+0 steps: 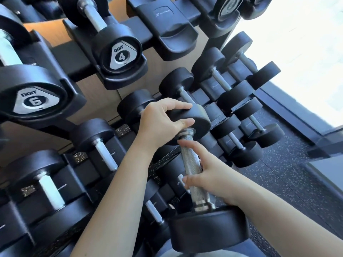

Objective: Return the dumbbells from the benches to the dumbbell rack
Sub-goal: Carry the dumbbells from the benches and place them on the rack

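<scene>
- my left hand point(163, 121) grips the far head of the dumbbell point(191, 164), fingers curled over its top edge and thumb on the near face.
- my right hand point(209, 175) wraps loosely round the knurled handle, thumb in front, forefinger stretched up along the bar.
- the dumbbell hangs tilted over the low tier of the rack point(141, 28), far head up among the others, near head low and close to me.
- whether the far head touches anything under it, i cannot tell.
- a left neighbour point(135, 106) sits just beside my left wrist.
- a right neighbour point(178, 82) lies just behind my left fingers, its bar running away from me.
- further right, small dumbbells point(239, 101) lie packed side by side.
- under the handle sits a dark cradle point(172, 175) with a small logo.
- on the upper tier rest a 4 dumbbell point(120, 56) and a 6 dumbbell point(35, 101).
- a speckled floor point(278, 173) shows at right.
</scene>
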Demonstrator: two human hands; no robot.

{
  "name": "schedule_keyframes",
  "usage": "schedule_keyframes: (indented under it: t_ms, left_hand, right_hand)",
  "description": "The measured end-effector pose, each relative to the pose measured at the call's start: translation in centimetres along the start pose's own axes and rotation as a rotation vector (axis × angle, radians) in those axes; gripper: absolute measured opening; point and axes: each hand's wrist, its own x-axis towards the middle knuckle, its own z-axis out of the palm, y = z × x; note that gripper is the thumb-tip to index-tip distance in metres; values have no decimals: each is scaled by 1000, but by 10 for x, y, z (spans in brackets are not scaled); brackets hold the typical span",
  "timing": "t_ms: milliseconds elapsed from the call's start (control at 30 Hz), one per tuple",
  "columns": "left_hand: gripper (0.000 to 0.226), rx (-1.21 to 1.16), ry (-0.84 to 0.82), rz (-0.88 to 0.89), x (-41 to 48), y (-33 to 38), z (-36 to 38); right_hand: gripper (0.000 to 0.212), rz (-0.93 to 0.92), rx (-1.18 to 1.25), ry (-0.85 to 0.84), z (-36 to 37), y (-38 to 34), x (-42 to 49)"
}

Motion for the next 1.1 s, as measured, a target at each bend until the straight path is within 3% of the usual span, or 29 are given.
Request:
schedule_keyframes:
  t_ms: [300,600,1100]
  left_hand:
    - [28,-7,48,-32,41,10,33]
    - [27,-5,278,-42,127,33,57]
    - [29,52,438,11,272,31,23]
  right_hand:
    - [72,-4,-3,-68,-61,-2,23]
    - [68,-119,-134,-202,-160,-34,87]
    - [69,-252,-170,-243,-234,-119,215]
